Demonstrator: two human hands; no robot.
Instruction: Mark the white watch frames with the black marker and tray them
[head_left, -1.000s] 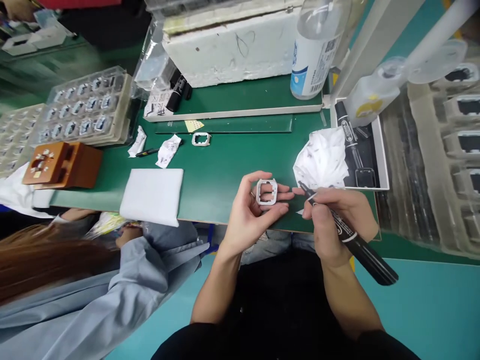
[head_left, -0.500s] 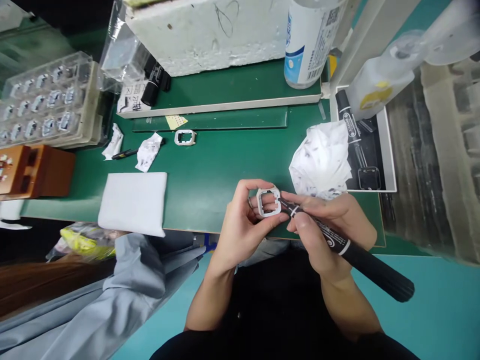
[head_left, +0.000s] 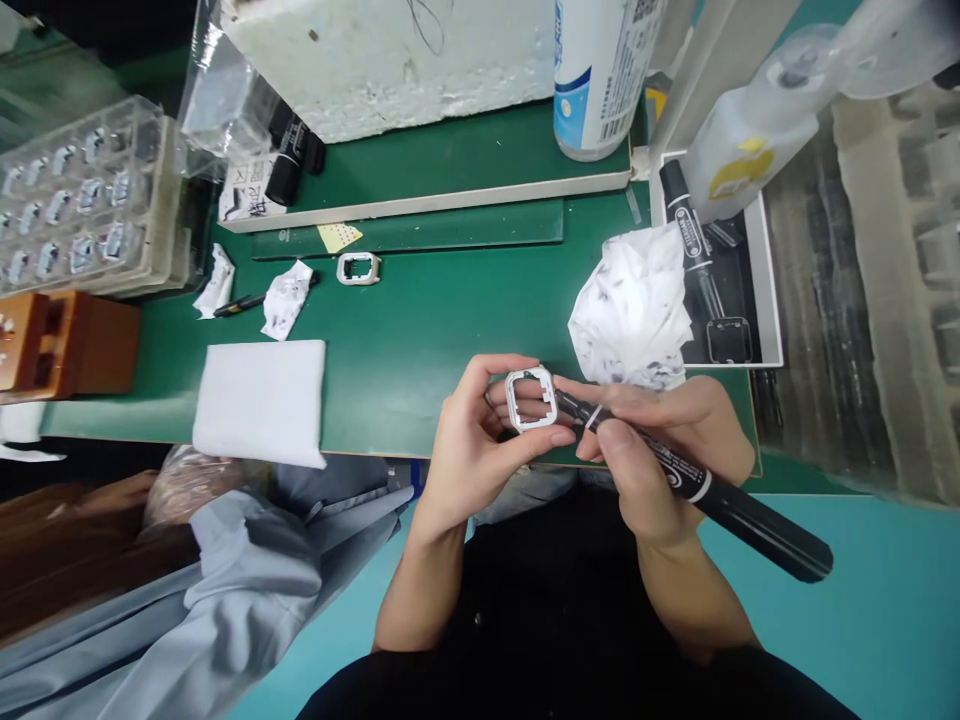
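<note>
Between the thumb and fingers of my left hand [head_left: 480,440] is a small white watch case frame [head_left: 512,402], square with rounded corners and open in the middle. My right hand [head_left: 660,450] grips a black marker pen [head_left: 720,503] like a pencil. The pen's tip end meets or nearly meets the right side of the frame; exact contact is too small to tell. A crumpled, stained white tissue [head_left: 628,305] lies just beyond my right hand. A second white watch case frame [head_left: 358,268] rests on the green table [head_left: 442,320], farther back on the left.
At the right, a white box [head_left: 772,290] holds a marker and small parts beside a squeeze bottle [head_left: 742,150]. A labelled bottle [head_left: 600,80] stands at the back. On the left are a folded white cloth [head_left: 260,400], clear trays [head_left: 75,200] and a co-worker's grey sleeve [head_left: 255,570].
The view has shifted slightly, so the table items sit a little farther left and higher. The frame has turned slightly in my left hand, with the pen still at its right side.
</note>
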